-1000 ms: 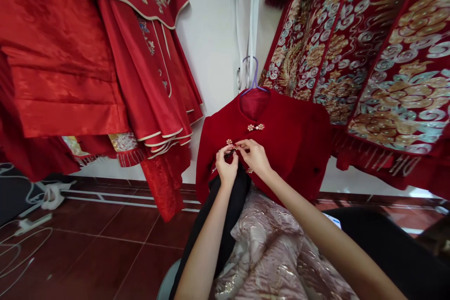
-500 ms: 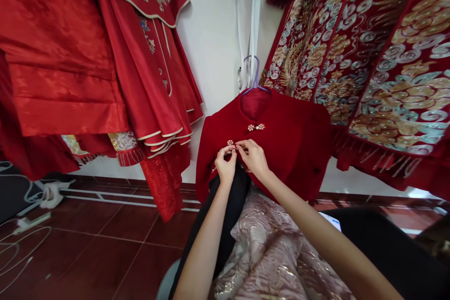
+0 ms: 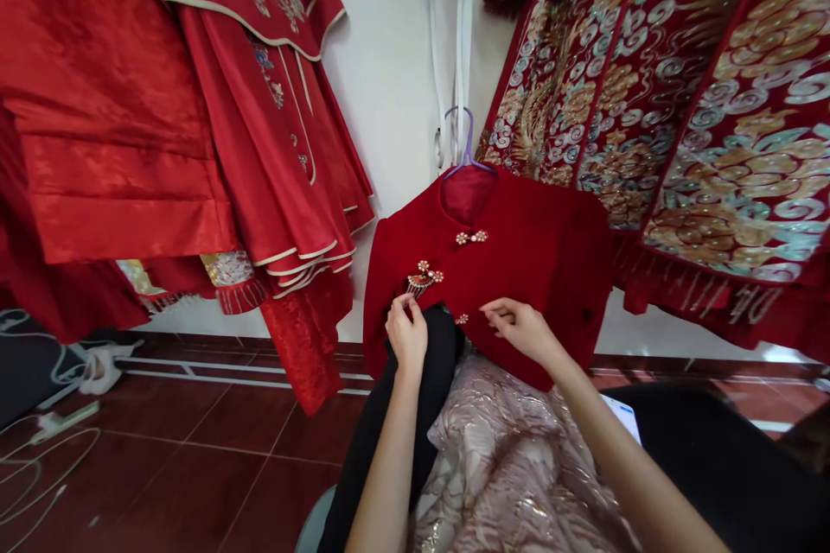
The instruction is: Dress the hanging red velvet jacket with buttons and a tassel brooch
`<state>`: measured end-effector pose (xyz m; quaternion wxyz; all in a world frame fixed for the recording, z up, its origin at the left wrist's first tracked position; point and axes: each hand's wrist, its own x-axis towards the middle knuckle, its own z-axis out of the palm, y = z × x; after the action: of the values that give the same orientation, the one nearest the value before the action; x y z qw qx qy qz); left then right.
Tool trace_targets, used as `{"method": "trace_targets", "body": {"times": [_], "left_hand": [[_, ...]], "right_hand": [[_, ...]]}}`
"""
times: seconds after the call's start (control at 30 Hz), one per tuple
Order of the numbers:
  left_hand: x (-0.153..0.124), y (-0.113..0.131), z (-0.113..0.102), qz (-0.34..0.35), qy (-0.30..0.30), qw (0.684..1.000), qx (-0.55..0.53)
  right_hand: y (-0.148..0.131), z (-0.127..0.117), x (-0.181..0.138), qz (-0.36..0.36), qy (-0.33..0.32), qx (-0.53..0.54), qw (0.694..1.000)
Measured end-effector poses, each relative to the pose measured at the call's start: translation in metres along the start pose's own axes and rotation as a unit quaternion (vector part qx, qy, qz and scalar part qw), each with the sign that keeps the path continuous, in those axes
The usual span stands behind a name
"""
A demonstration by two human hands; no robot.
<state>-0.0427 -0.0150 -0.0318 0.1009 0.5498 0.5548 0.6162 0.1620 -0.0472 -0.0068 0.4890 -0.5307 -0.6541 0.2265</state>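
Observation:
A red velvet jacket [image 3: 532, 233] hangs on a purple hanger [image 3: 468, 143] in front of me. Beaded flower clasps [image 3: 472, 238] run down its front, with another flower clasp [image 3: 462, 319] near the lower edge. On the left side of the chest sits a fan-shaped brooch [image 3: 421, 280] with tassels. My left hand [image 3: 407, 335] pinches just below these tassels; whether it grips them or the cloth is hidden. Over the jacket's right front, my right hand [image 3: 522, 330] is apart from the clasps, its fingers loosely bent and seemingly holding nothing.
Red garments [image 3: 259, 130] with pale trim hang at left, and embroidered ones [image 3: 687, 121] at right. A shiny pinkish fabric [image 3: 506, 467] covers my lap. A phone [image 3: 622, 416] lies at right on a black surface. Shoes [image 3: 100, 367] and cables [image 3: 48, 449] are on the tiled floor.
Both hands were together at the brooch's place. My right hand has moved away to the right, and my left hand has shifted slightly down, leaving the brooch in plain sight.

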Motion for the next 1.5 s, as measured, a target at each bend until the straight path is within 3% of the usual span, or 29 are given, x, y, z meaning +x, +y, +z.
{"method": "trace_targets", "body": {"times": [0.1,0.17,0.3,0.47,0.57,0.8,1.0,1.17,1.33,1.5], "left_hand": [[-0.001,-0.002,-0.010,-0.009,-0.047,0.999,0.011],[0.000,0.000,-0.013,-0.016,-0.065,0.998,0.004],[-0.001,0.003,-0.012,-0.043,-0.090,0.995,0.002],[-0.003,-0.004,-0.006,0.016,-0.093,0.994,0.045],[0.000,-0.004,-0.005,0.043,-0.117,0.991,0.055],[0.019,0.019,0.010,0.023,-0.206,0.966,0.155],[0.019,0.017,0.031,0.007,-0.147,0.971,0.190],[0.026,0.015,0.039,-0.005,-0.121,0.974,0.190],[0.020,0.015,0.031,-0.017,-0.113,0.980,0.163],[0.012,0.016,0.018,0.009,-0.120,0.984,0.131]], "right_hand": [[0.013,-0.013,0.000,0.034,-0.020,0.039,0.998],[0.017,-0.007,0.003,0.043,-0.024,0.059,0.997],[0.026,0.027,0.002,0.024,-0.017,0.036,0.999],[0.033,0.058,-0.005,0.027,-0.013,0.062,0.998],[0.030,0.055,-0.004,0.014,0.032,0.026,0.999],[0.020,0.039,-0.004,-0.016,-0.024,0.062,0.998],[0.016,0.025,0.000,-0.002,0.035,0.030,0.999],[-0.012,0.011,-0.001,0.017,0.041,0.117,0.992],[-0.057,0.007,-0.011,0.026,-0.016,0.207,0.978],[-0.074,0.033,0.000,-0.009,-0.002,0.217,0.976]]}}
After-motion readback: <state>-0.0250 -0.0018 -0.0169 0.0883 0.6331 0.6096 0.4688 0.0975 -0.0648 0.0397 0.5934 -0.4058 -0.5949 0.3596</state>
